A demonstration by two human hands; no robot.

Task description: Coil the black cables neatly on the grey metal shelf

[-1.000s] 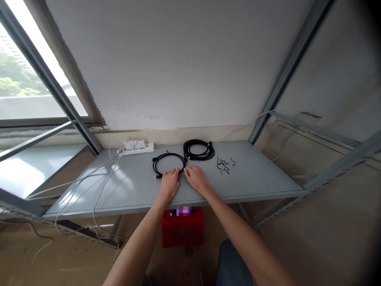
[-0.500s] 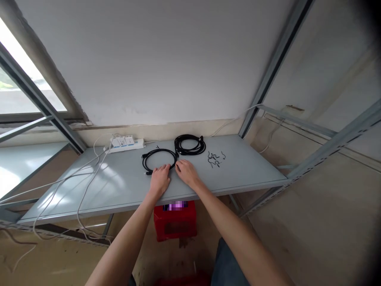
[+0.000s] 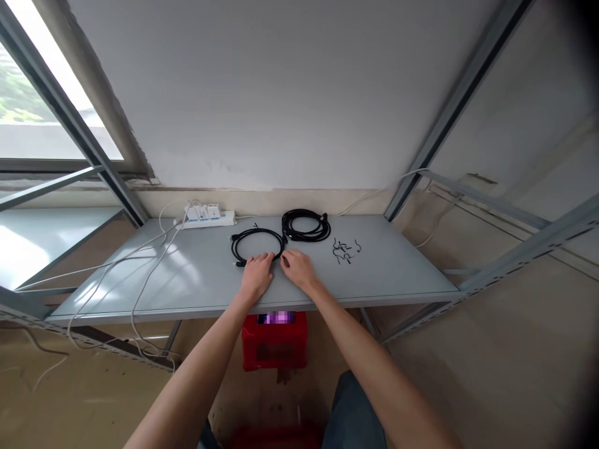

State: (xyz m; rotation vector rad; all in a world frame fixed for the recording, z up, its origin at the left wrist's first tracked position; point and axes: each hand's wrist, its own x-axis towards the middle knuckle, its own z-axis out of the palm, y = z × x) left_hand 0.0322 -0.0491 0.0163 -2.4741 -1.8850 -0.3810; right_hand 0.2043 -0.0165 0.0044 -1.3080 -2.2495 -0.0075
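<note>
A black cable (image 3: 258, 230) lies in a loose ring on the grey shelf, its plug ends at the ring's left side. My left hand (image 3: 257, 276) has its fingers closed over the near right part of this ring. Close beside it, my right hand (image 3: 298, 268) is curled with thumb and fingers together at the ring's right edge; a small dark bit shows at the fingertips, too small to name. Behind my right hand lies a second coiled black cable (image 3: 306, 237). Several short black twist ties (image 3: 345, 254) are scattered to the right.
A white power strip (image 3: 224, 219) with plugged-in adapters stands at the shelf's back left. White cords (image 3: 148, 274) run across the left side and over the front edge. Metal posts (image 3: 449, 103) frame the shelf (image 3: 388, 274). Below is a red stool (image 3: 274, 343) with a lit screen on it.
The whole view has shifted slightly, so the shelf appears further right. Both hands stay at the cable ring, with only small finger movement.
</note>
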